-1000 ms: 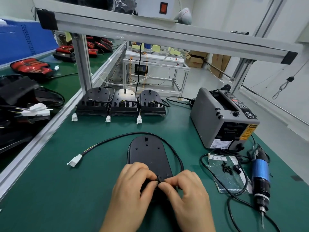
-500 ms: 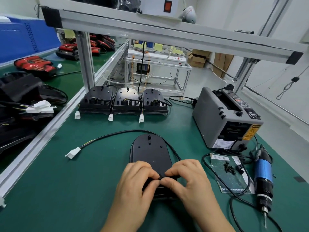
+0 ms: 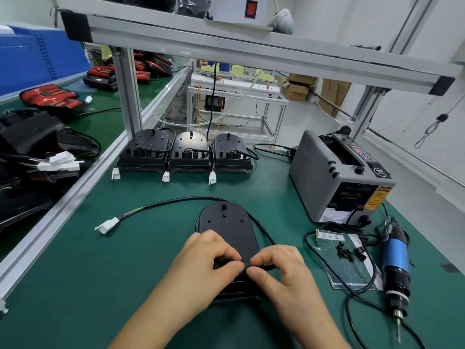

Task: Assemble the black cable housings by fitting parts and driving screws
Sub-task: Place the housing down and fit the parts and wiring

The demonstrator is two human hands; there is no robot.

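- A black cable housing (image 3: 227, 227) is laid flat on the green mat (image 3: 125, 273), near the middle of the bench and directly in front of the person.
- Its near end is covered by the left hand (image 3: 203, 268), whose fingers are curled over it and whose thumb is pressed in from the side, so the housing is gripped there.
- A black cable (image 3: 176, 201) is pinched between thumb and forefinger of the right hand (image 3: 284, 270), just beside the left thumb tip; the two hands are almost touching.
- Whether the cable is also caught under the left thumb cannot be told, since the spot is hidden by the fingers.
- From the pinch the cable is looped round the right side and far end of the housing and is run out to the left, where it is ended by a white connector (image 3: 107, 225) lying on the mat.
- Three more housings (image 3: 186, 154) are lined up side by side at the back of the bench.
- An electric screwdriver (image 3: 395, 258) with a blue body is laid at the right, beside a clear plastic bag (image 3: 352, 270) on which small black screws (image 3: 346, 251) are scattered.
- A grey tape dispenser (image 3: 327, 180) is set behind them.
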